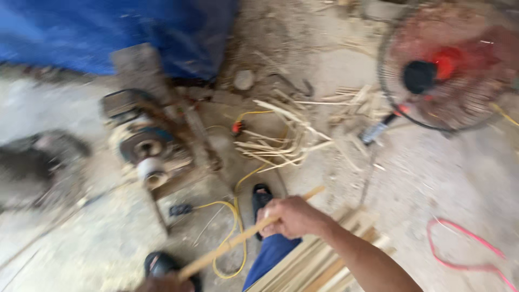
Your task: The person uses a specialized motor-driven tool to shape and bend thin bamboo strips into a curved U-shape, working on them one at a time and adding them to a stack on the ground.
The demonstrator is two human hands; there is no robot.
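**Bamboo strip held slantwise over a dusty floor**

A long pale bamboo strip (246, 234) runs diagonally, its upper end pointing up-right and its lower end down-left. The right hand (294, 217) is closed around it near the upper end. The left hand (162, 283) shows only partly at the bottom edge, touching the strip's lower end; its grip cannot be judged. Below lie a yellow cable (235, 238) and stacked wooden slats (319, 265). A grimy motor machine (148, 143) sits to the left, a red fan (448, 65) upper right, with bare concrete floor (443, 178) between.
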